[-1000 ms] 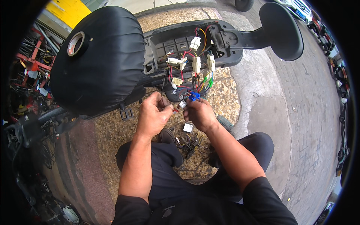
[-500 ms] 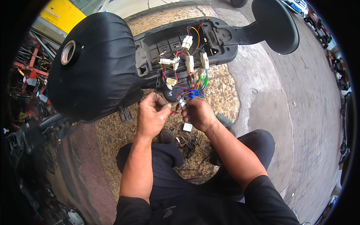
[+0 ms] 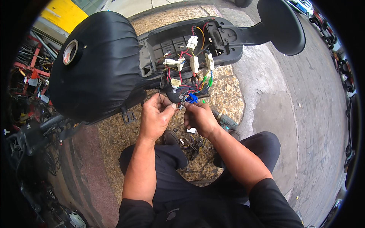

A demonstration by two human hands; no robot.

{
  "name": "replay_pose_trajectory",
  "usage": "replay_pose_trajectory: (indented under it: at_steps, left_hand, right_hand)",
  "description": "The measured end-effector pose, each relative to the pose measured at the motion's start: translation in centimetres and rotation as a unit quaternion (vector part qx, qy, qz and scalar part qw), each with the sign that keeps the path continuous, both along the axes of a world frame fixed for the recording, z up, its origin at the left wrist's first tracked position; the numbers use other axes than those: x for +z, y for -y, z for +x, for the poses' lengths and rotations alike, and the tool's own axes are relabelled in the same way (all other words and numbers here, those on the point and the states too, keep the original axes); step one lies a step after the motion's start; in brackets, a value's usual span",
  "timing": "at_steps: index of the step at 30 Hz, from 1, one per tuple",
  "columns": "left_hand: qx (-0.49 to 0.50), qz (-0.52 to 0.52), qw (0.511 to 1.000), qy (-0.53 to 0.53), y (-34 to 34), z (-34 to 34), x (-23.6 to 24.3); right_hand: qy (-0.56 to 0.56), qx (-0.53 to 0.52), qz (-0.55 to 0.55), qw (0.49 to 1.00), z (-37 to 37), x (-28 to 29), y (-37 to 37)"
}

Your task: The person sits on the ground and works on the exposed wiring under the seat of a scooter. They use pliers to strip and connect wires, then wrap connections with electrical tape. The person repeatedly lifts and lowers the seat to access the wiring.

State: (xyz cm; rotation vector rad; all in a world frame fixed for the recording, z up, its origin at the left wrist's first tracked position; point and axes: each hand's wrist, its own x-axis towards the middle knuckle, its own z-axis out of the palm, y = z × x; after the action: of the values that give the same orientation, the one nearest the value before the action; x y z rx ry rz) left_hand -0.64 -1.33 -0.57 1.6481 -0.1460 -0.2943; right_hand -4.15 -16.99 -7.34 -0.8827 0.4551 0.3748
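My left hand [image 3: 156,116] is closed in a pinch, thumb against forefinger, on a thin dark wire that runs up past the knuckles. Close to its right, my right hand [image 3: 200,118] pinches the bunch of coloured wires just below some blue connectors [image 3: 191,98]. A small pale piece shows between the two sets of fingertips, partly covered by them. Above the hands, several white plug connectors [image 3: 194,65] on red, yellow, green and black wires hang over the side of a black vehicle frame [image 3: 159,47].
A black padded seat [image 3: 102,64] with a tape roll [image 3: 70,52] on it fills the left. A black rounded pad [image 3: 283,26] sticks out at the upper right. On the ground lie a cordless drill [image 3: 227,122], a white box [image 3: 191,130] and tangled wires [image 3: 195,147].
My right hand has come slightly left, closer to the left fingertips, and the blue connectors shifted with it. The pale connector by its fingers is now mostly covered. More of the drill shows.
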Motion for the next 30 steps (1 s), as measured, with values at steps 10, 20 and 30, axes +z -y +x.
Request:
replay_pose_trajectory:
  at_steps: [10, 20, 30]
  left_hand:
    - [0.020, -0.057, 0.998, -0.008, -0.4, 0.1, 0.6]
    - [0.015, -0.054, 0.998, 0.003, -1.0, 0.5, 0.8]
    - [0.018, -0.040, 0.999, 0.007, -0.8, 0.4, 0.7]
  right_hand:
    - [0.119, 0.010, 0.081, 0.990, -0.4, 1.6, 0.3]
    - [0.147, 0.004, 0.046, 0.988, -0.3, 2.5, 0.9]
    - [0.178, 0.032, -0.011, 0.983, -0.3, 2.7, 1.0]
